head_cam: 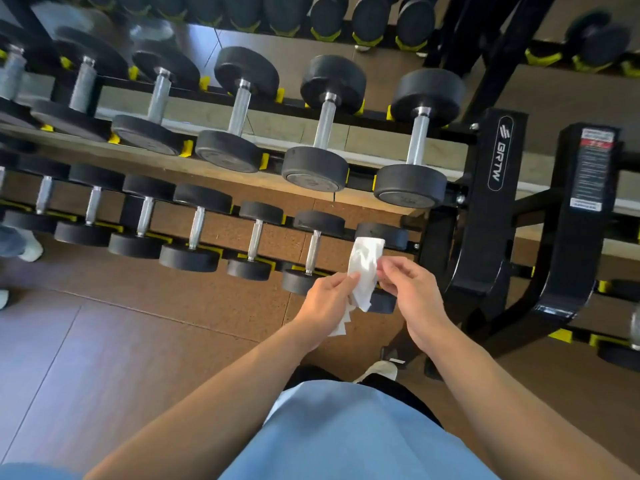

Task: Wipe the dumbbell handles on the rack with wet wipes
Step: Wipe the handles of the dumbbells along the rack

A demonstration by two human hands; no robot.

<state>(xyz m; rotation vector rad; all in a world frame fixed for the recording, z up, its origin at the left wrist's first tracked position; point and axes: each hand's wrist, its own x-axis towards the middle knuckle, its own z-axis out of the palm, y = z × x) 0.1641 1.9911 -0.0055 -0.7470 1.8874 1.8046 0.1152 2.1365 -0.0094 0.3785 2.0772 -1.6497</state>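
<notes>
Brown wood-look floor w/ seams, mirror wall behind, bright even light

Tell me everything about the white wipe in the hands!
The white wipe looks thin, soft and crumpled, like damp cloth or paper. It hangs roughly upright in front of the lowest row's rightmost dumbbell, hiding its handle. The left hand pinches its lower part, where jagged corners poke out below. The right hand pinches its right edge.

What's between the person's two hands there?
A white wet wipe, pinched by the left hand and right hand, seen in the head view.
</notes>
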